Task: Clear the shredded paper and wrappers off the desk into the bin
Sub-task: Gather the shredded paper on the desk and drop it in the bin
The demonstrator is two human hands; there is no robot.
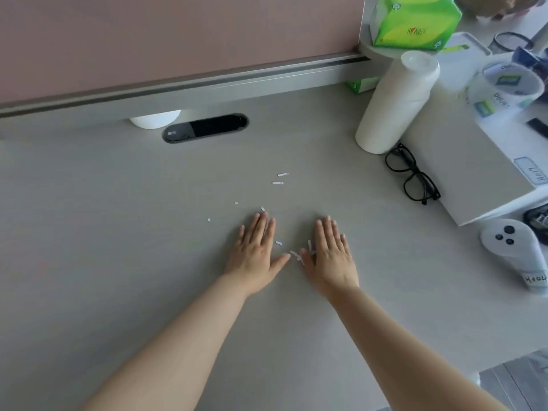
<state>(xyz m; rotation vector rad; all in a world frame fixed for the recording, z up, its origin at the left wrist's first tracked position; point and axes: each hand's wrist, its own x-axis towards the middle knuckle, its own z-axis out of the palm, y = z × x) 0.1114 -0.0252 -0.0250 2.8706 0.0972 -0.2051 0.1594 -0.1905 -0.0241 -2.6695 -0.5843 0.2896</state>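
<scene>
White paper shreds [280, 178] on a pale grey desk [118, 232], black-framed glasses [412, 176], green tissue pack [415, 22]

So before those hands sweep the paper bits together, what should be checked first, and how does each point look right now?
1. Both hands free: ok. The left hand and right hand lie flat and open on the desk, holding nothing.
2. Scraps within the sweep: not ok. Some shreds lie between the hands, but two strips sit farther out, beyond the fingertips.
3. Small specks noticed: ok. Tiny bits show left of the left hand.
4. Glasses clear of the sweep: ok, off to the right, apart from the paper.
5. Bin ready: cannot tell, none in view.
6. Wrappers left: cannot tell, none visible.
</scene>
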